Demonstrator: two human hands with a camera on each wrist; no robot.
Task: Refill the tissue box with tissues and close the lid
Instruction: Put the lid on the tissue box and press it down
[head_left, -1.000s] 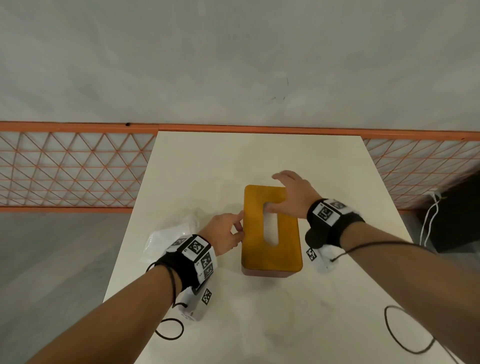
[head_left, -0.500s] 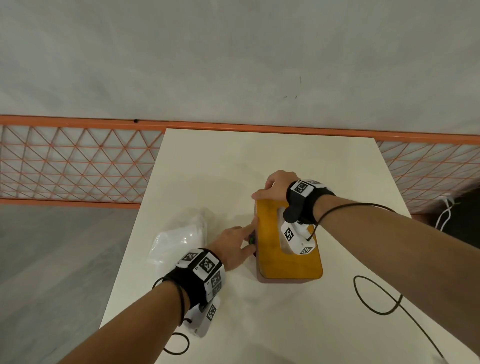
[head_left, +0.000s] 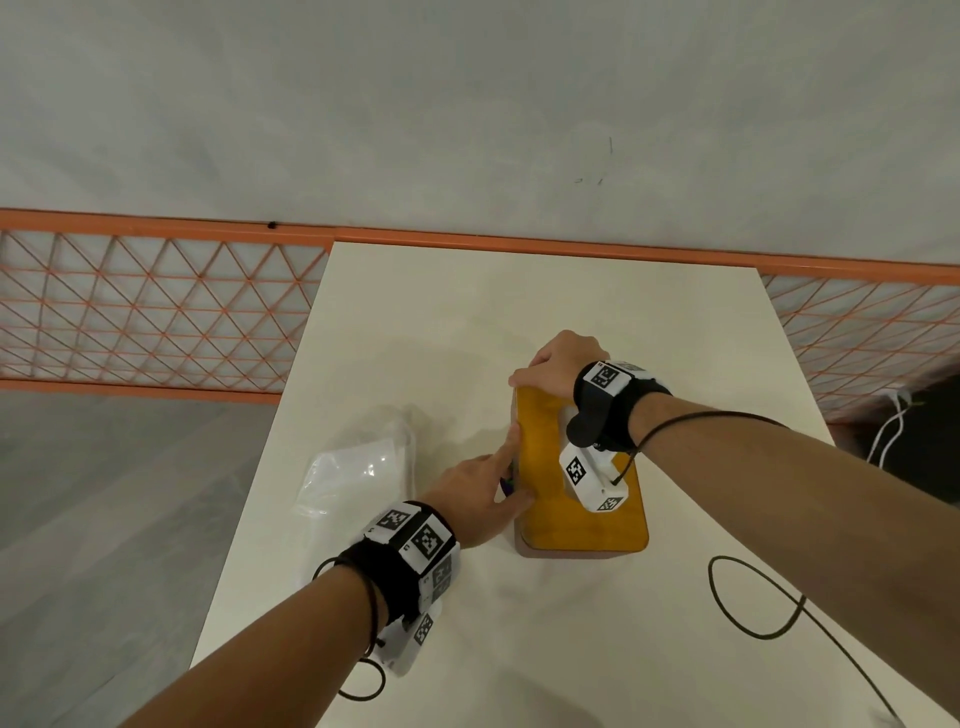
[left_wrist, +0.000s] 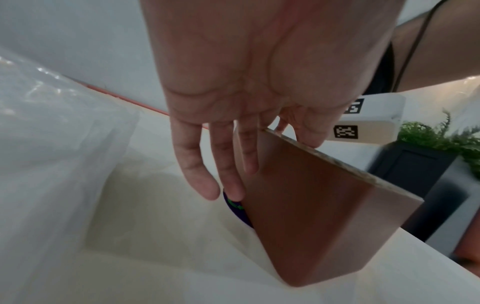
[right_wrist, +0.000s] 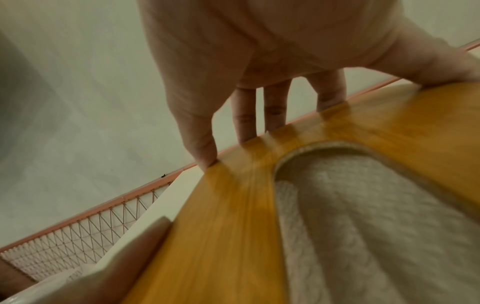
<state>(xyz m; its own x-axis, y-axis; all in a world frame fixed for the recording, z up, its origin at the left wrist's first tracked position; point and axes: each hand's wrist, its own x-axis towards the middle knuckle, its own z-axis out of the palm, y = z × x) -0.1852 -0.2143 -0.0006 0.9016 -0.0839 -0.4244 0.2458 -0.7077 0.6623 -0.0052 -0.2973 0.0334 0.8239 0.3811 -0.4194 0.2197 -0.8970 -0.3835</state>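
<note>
Soft, even indoor light; faint shadows fall on the desk (head_left: 545, 322). The head view bends straight lines near its edges. Both wrist views are dimmer and blurred, the right one smeared.

Head looks down; wrists close on tissue box (head_left: 576, 467).

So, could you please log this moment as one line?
left hand: fingers flat on tissue box side | right hand: grips lid's far edge | tissue pack: left, untouched
</note>
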